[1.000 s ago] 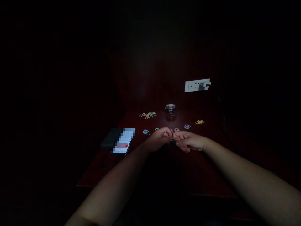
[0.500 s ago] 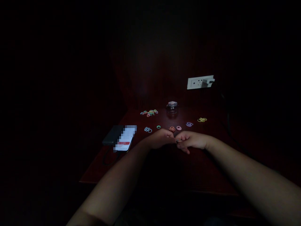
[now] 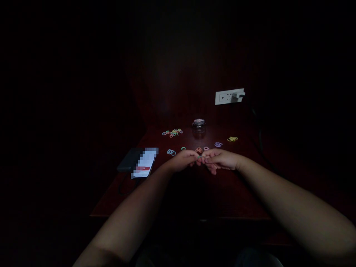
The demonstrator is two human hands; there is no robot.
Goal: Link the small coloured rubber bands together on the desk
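Between my fingertips is a small green band (image 3: 200, 157). My left hand (image 3: 184, 160) pinches its left side, and my right hand (image 3: 221, 159) pinches its right side, with the lower fingers hanging loosely. Just beyond my hands lie orange bands (image 3: 198, 150) and a pink band (image 3: 206, 148). Another green band (image 3: 183, 148) rests behind my left hand, with light blue bands (image 3: 171, 152) to its left. Purple bands (image 3: 218, 144) and yellow bands (image 3: 233, 139) are farther right.
A mixed-colour pile of bands (image 3: 172, 132) and a clear lidded jar (image 3: 199, 128) stand at the back of the dark red table (image 3: 125, 204). A lit phone (image 3: 145, 163) overlaps a black box-like device (image 3: 128, 160) at left. A wall socket (image 3: 229, 96) holds a plug with a cable.
My hands have drawn slightly apart at the fingertips, and the green band now shows between them. The whole view has shifted, so the table things appear a little farther left.
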